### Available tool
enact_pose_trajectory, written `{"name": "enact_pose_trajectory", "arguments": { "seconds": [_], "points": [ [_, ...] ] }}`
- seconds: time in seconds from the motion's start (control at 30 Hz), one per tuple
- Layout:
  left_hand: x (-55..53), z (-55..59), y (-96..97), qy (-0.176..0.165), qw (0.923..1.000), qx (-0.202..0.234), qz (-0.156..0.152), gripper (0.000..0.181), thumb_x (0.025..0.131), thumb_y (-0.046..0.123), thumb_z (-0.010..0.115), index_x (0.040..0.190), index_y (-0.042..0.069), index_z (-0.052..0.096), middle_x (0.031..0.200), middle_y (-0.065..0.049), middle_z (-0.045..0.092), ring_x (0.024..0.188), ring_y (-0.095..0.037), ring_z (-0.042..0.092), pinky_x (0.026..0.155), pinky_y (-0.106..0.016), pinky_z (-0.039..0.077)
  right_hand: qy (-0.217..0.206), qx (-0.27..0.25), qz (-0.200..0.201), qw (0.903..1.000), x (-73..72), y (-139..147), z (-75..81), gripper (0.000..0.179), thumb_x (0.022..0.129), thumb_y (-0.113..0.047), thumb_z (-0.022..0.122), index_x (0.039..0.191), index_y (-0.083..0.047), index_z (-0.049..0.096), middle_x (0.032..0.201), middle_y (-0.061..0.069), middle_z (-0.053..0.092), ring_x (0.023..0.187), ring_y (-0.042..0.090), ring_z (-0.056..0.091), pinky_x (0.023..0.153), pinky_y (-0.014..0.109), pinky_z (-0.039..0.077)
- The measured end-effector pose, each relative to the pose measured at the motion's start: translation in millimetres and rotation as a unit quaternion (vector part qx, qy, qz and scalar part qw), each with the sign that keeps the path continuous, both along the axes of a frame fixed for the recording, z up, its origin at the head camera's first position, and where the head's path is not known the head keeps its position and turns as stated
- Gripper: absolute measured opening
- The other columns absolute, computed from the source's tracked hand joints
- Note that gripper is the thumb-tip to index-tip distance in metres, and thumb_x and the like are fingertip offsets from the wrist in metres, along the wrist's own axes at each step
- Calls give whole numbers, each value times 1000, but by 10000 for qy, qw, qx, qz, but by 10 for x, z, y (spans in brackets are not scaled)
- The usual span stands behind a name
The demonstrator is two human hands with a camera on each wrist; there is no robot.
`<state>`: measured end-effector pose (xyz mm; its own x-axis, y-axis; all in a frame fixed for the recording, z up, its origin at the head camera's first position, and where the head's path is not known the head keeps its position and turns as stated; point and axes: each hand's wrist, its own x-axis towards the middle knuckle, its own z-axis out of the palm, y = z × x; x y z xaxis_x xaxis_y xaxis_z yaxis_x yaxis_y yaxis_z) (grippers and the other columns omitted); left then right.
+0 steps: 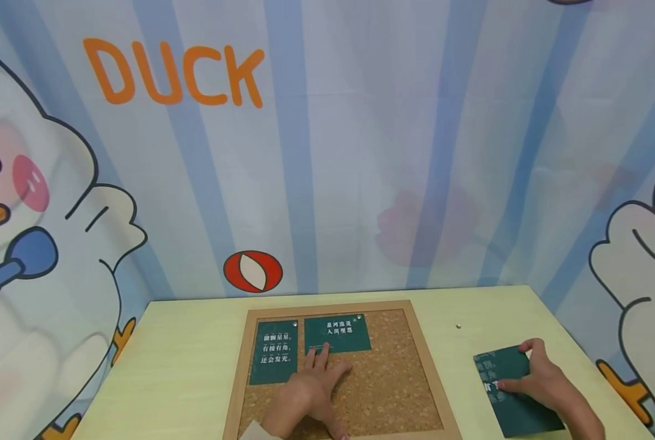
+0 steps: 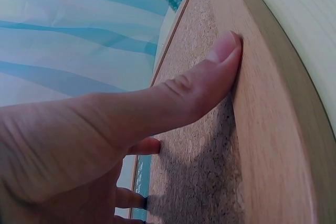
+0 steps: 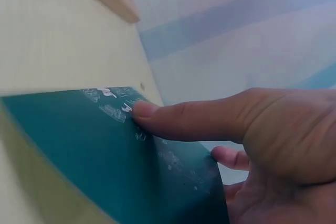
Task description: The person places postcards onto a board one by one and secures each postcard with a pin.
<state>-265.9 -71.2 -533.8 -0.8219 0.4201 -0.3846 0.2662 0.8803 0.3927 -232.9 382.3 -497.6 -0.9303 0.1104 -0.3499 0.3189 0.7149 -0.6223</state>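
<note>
My left hand (image 1: 312, 391) rests spread on a wood-framed cork board (image 1: 393, 379), its fingertips by the lower edge of a green card (image 1: 335, 342) with white characters. In the left wrist view, the thumb (image 2: 210, 77) presses on the board's wooden frame (image 2: 268, 114). A second green card (image 1: 275, 366) lies upright in format at the board's upper left. Right of the board, my right hand (image 1: 550, 382) pinches another green card (image 1: 525, 415) between thumb and fingers. That card (image 3: 79, 135) appears tilted, one edge raised off the table, in the right wrist view.
On the pale table (image 1: 157, 360), a tiny pin-like object (image 1: 458, 326) lies between the board and the held card. Small pins (image 1: 358, 317) show at the top right corners of both cards on the board. A printed curtain (image 1: 355, 153) hangs behind.
</note>
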Motion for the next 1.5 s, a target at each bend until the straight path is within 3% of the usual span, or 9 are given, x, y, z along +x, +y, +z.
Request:
{"name": "enact_pose_trajectory", "arguments": {
  "seconds": [0.27,0.6,0.7,1.03,1.2,1.5],
  "points": [
    [29,53,-6,-35,10000,65,10,124,47,67,97,155,52,38,173,-8,10,158,-40,7,104,-75,35,341,-491,221,9980,-71,-301,165,105,80,-47,90,135,3,15,128,44,40,102,46,53,81,52,46],
    [64,138,35,-64,9999,-78,55,125,50,63,99,157,51,35,174,-8,8,157,-41,7,104,-74,36,782,-1298,448,9874,-107,-865,294,87,89,-28,86,138,1,20,131,38,46,103,40,60,79,46,51],
    [69,131,33,-54,9999,-27,82,126,48,63,99,156,50,37,173,-8,10,157,-41,7,104,-74,35,807,-1229,512,9878,-125,-1063,285,87,86,-29,88,138,-1,23,131,37,48,104,40,60,79,47,51],
    [109,260,43,-115,9999,-54,64,125,49,63,98,157,50,36,173,-8,10,157,-41,9,104,-73,37,818,-865,581,9912,-130,-1638,147,81,81,-26,93,133,-4,35,132,31,54,113,42,57,90,56,48],
    [179,405,71,-120,9997,-204,75,124,54,61,98,159,45,35,173,-10,10,157,-42,10,103,-72,38,981,-825,681,9894,-128,-1808,78,79,80,-21,93,133,-2,37,128,29,57,112,41,59,92,58,47],
    [223,473,71,-171,9996,-208,109,124,54,61,99,160,43,35,173,-11,10,157,-42,10,104,-73,38,1030,-393,744,9911,-105,-1957,40,74,79,-16,93,128,1,41,127,29,58,113,41,58,97,60,47]
  ]
}}
